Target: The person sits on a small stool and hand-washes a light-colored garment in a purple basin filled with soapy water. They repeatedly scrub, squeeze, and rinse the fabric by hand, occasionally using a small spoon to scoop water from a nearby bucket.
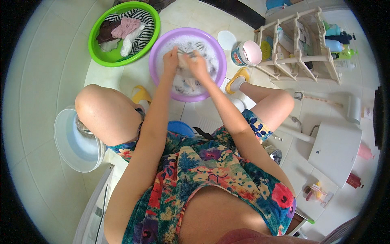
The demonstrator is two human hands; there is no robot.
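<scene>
A purple plastic basin (pixel 154 70) of sudsy water stands on the tiled floor in front of me, with wet clothes (pixel 199 46) partly under the foam. Over its middle, my left hand (pixel 170 61) grips one side of a wet, pale cloth (pixel 183 64). My right hand (pixel 197 65), somewhat blurred, is closed on the cloth's other side. The cloth hangs down to the foam. Up and to the left, a green plastic basin (pixel 93 50) holds a black-and-white striped garment (pixel 147 30), a pink cloth (pixel 125 27), a dark maroon cloth (pixel 105 32) and white cloths (pixel 129 42).
At the right of the purple basin are a white tub (pixel 240 56), its round lid (pixel 226 40) and a beige plastic rack (pixel 300 64) with bottles. A clear bucket (pixel 58 137) stands by my left knee. A blue plastic object (pixel 181 128) lies below me; a toilet tank (pixel 335 152) is at right.
</scene>
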